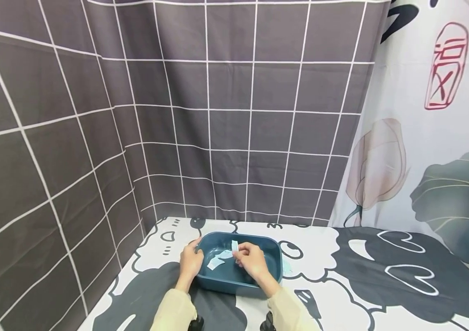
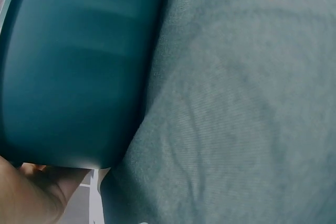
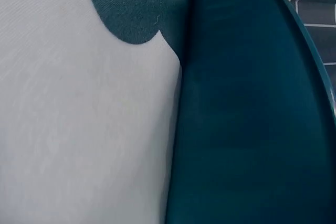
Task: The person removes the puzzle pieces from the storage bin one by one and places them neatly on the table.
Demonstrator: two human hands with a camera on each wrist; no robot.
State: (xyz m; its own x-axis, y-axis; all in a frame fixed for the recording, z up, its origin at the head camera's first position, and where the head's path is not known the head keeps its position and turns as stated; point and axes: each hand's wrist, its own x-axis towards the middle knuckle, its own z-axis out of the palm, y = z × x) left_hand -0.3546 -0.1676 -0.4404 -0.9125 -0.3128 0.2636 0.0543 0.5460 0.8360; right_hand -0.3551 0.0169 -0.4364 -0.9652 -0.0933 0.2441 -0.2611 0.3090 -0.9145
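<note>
A dark teal plastic basin (image 1: 230, 286) stands on the patterned cloth. My left hand (image 1: 190, 259) grips its left end, thumb at the rim; in the left wrist view part of that hand (image 2: 31, 195) shows against the basin's outer wall (image 2: 79, 87). Over the inside of the basin, my right hand (image 1: 252, 259) pinches a small light blue strip (image 1: 235, 246), which looks like paper, between thumb and fingers. Below and left of it, several light blue pieces (image 1: 215, 262) lie on the basin's floor. The right wrist view shows mostly the basin's side (image 3: 247, 114).
A white and dark grey cartoon-print cloth (image 1: 300, 294) covers the table. Just right of the basin lies something pale blue (image 1: 287, 266). A dark grid-patterned curtain (image 1: 230, 128) hangs behind and to the left, and a white printed curtain (image 1: 387, 115) at the right.
</note>
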